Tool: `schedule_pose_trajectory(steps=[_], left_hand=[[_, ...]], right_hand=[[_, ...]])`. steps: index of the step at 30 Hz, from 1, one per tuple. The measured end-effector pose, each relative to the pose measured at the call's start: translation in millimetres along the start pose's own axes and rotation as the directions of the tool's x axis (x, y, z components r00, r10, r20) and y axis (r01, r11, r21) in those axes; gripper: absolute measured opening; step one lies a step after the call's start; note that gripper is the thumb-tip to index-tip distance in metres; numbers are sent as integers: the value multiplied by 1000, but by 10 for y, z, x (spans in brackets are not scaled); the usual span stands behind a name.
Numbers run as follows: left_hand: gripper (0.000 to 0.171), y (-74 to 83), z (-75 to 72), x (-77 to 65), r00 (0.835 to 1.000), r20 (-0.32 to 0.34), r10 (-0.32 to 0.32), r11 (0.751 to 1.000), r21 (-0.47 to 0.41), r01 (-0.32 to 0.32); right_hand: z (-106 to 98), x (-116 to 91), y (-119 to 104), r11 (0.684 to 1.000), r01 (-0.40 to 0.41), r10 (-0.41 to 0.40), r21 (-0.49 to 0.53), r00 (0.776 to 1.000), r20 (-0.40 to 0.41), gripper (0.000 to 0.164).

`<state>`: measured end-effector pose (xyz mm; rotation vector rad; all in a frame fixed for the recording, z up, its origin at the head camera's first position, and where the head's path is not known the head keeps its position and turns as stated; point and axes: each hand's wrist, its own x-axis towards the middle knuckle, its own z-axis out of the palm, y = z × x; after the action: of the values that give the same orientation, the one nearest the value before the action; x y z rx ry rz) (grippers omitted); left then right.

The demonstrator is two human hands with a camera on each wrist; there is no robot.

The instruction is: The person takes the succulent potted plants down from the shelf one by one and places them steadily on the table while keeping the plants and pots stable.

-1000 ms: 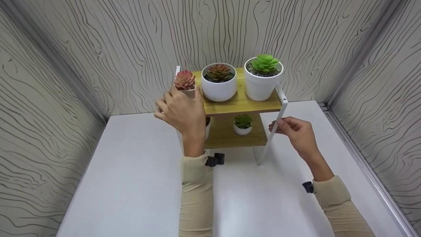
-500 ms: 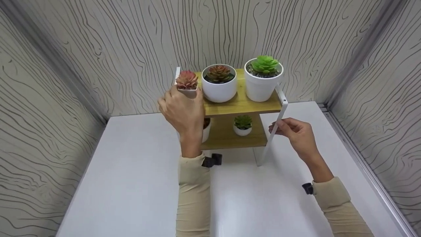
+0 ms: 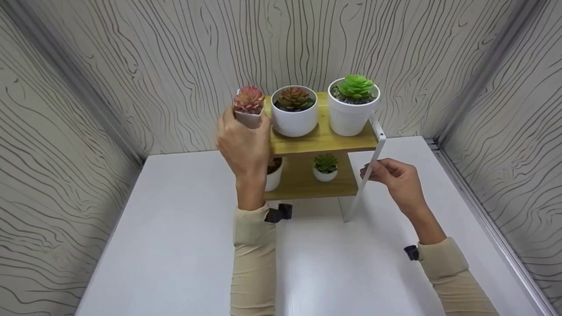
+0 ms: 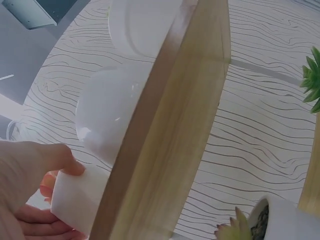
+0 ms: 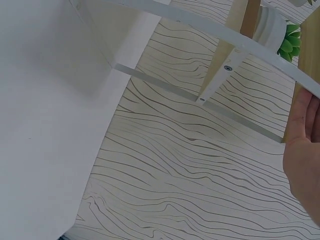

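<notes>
My left hand (image 3: 244, 147) grips a small white pot with a pinkish-red succulent (image 3: 249, 100) at the left end of the upper shelf. In the left wrist view the thumb and fingers lie on either side of this white pot (image 4: 80, 195), which is close against the wooden shelf board (image 4: 165, 130). Its base is partly hidden. On the right, my right hand (image 3: 397, 182) pinches the white front leg (image 3: 368, 173) of the two-tier plant shelf between thumb and fingers. In the right wrist view the hand (image 5: 305, 145) touches the white frame.
On the upper shelf (image 3: 322, 142) stand a round white pot with a reddish-brown succulent (image 3: 294, 118) and a taller white pot with a bright green one (image 3: 349, 114). The lower shelf (image 3: 307, 188) bears a small green succulent (image 3: 325, 169) and a partly hidden pot (image 3: 273, 177).
My left hand has turned, and its forearm has shifted left. The pink succulent's pot has risen slightly in view and its front wall shows more. The right hand stays on the leg.
</notes>
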<state>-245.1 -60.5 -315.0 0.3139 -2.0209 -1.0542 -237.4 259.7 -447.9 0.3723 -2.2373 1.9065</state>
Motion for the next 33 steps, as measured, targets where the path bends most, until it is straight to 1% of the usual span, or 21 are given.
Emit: schedule_pose_trajectory(steps=[2,6,10,19,23,27,30,33], left_hand=[[57,5,-22,11,1000,3,3,999,-37,-3],[56,12,-74,38,1000,12,17,997,-74,-16],[56,14,-147,74,999,23,28,996,-83,-26],[54,-6,-285,116,998,12,56,993,-109,-54],[54,-20,-362,125,998,25,53,992,-114,-50],[54,-27,-456,112,998,21,61,991,-123,-58],[53,-31,-513,71,997,21,68,988,-143,-65],[52,-28,-555,19,996,38,76,982,-174,-69]], right_hand=[[0,-1,3,1000,-6,6,-6,1000,-3,29],[-1,-8,0,1000,-12,12,-13,1000,-14,30],[2,-8,-15,1000,-4,4,-10,1000,-26,28],[3,-3,-16,999,23,-23,22,1000,-13,27],[-5,-8,-10,999,33,-33,15,999,-8,28],[-5,-2,-15,1000,24,-24,4,1000,-20,27],[1,-3,-17,1000,12,-12,-2,999,-40,27],[10,-8,-10,1000,10,-11,-5,999,-47,26]])
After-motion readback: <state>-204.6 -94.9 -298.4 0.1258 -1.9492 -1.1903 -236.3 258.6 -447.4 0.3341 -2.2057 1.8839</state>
